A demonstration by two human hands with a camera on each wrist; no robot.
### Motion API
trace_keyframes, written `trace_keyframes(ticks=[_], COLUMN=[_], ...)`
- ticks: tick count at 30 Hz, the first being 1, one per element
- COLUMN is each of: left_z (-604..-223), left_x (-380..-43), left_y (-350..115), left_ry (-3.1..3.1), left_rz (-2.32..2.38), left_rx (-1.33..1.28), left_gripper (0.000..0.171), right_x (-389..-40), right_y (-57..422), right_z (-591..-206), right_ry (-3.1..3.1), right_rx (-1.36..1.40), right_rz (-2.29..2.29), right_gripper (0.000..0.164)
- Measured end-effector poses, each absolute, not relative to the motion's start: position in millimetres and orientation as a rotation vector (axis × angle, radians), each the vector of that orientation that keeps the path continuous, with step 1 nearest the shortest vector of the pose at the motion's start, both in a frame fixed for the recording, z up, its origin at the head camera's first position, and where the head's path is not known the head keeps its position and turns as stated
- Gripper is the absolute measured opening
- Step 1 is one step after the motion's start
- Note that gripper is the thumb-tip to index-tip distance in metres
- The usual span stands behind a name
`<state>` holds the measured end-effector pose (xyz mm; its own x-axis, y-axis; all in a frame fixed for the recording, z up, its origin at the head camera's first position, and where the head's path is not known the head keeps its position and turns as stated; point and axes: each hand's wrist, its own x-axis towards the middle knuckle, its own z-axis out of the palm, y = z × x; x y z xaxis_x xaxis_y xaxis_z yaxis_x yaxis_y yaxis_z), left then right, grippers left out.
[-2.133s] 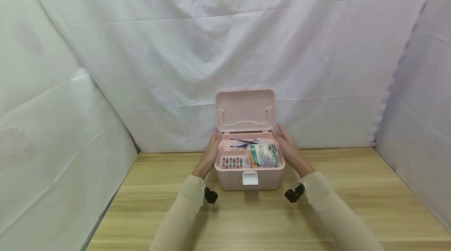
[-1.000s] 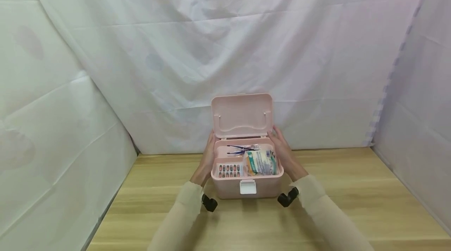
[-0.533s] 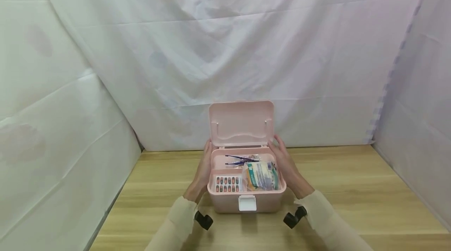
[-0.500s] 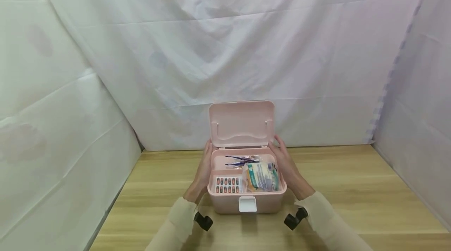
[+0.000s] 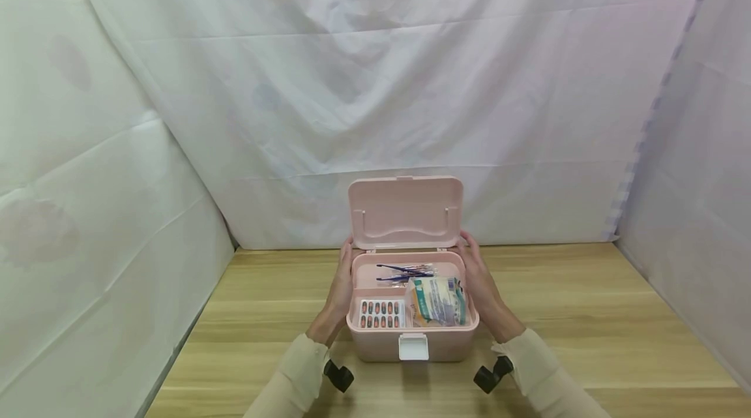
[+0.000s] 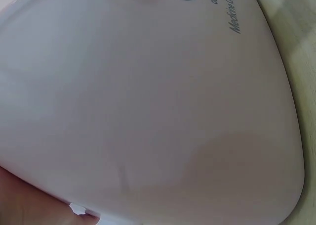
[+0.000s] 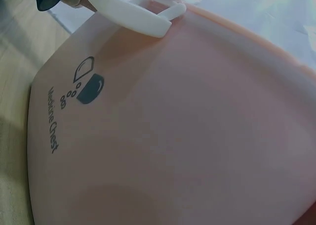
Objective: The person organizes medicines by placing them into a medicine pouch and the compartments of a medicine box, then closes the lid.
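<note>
A pink medicine box [image 5: 364, 345] stands on the table with its lid [image 5: 406, 212] raised and white front latch [image 5: 413, 347] hanging down. My left hand [image 5: 340, 284] holds its left side, fingers toward the rear corner; my right hand [image 5: 482, 284] holds the right side likewise. Inside lie a blister pack of capsules [image 5: 379, 313], a plastic packet with green print [image 5: 439, 300], and thin dark-blue sticks with clear wrapped items [image 5: 405, 273]. In the right wrist view the box front [image 7: 187, 121] reads "Medicine Chest". Part of my left hand [image 6: 29, 202] shows in the left wrist view.
The wooden table [image 5: 587, 320] extends to both sides of the box. White cloth [image 5: 293, 79] hangs behind the table, with more white cloth at left and right. A black wrist camera mount [image 5: 338, 375] sits below the left hand, another [image 5: 493, 374] below the right.
Both hands have drawn the open box nearer to me across the table, away from the back cloth. The lid stays raised and the contents stay inside.
</note>
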<state>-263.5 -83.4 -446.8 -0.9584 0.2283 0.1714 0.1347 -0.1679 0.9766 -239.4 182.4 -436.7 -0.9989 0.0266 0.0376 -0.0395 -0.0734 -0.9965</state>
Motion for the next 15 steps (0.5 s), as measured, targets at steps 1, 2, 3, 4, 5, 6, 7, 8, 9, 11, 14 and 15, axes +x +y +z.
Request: trace_keyframes(ticks=[1, 2, 3, 4, 5, 6, 7, 8, 9, 11, 14, 15], left_z=[-446.9, -447.0, -447.1, -447.2, -447.2, -447.1, -446.8, -446.6, -446.4, -446.1, -446.3, -446.6], left_x=[-263.3, -263.1, -263.0, -263.1, -263.0, -263.0, -263.0, -263.1, -263.4, -264.1, -265.7, -266.0], left_y=[-83.1, -82.8, -82.4, -82.1, -81.8, -81.5, -81.3, -81.1, -80.9, -81.4, -82.3, -82.6], left_ry=[1.988, 1.991, 2.001, 2.003, 2.006, 2.014, 2.021, 2.029, 2.034, 2.05, 2.079, 2.087], left_rz=[2.316, 2.317, 2.318, 2.32, 2.321, 2.317, 2.311, 2.306, 2.304, 2.293, 2.284, 2.282], left_rx=[0.429, 0.423, 0.412, 0.402, 0.388, 0.371, 0.356, 0.342, 0.331, 0.325, 0.343, 0.345], left_gripper=[0.059, 0.06, 0.061, 0.061, 0.062, 0.064, 0.065, 0.066, 0.067, 0.067, 0.064, 0.063], right_x=[-239.2, -239.0, -239.0, -238.9, -238.8, -238.8, -238.9, -239.0, -239.4, -240.7, -242.6, -243.2], right_y=[182.3, 182.0, 181.9, 181.9, 181.9, 182.0, 182.0, 182.0, 182.1, 181.7, 181.2, 181.1], right_z=[-436.7, -436.6, -436.6, -436.5, -436.4, -436.5, -436.6, -436.6, -437.0, -437.8, -439.1, -439.6], right_ry=[-2.094, -2.074, -2.059, -2.052, -2.047, -2.047, -2.045, -2.044, -2.05, -2.04, -2.005, -1.996], right_rx=[0.018, 0.025, 0.032, 0.034, 0.038, 0.035, 0.029, 0.025, 0.019, 0.025, 0.055, 0.066], right_rz=[2.276, 2.29, 2.302, 2.304, 2.302, 2.299, 2.297, 2.293, 2.282, 2.273, 2.287, 2.284], right_gripper=[0.067, 0.067, 0.068, 0.069, 0.07, 0.07, 0.07, 0.07, 0.07, 0.07, 0.069, 0.069])
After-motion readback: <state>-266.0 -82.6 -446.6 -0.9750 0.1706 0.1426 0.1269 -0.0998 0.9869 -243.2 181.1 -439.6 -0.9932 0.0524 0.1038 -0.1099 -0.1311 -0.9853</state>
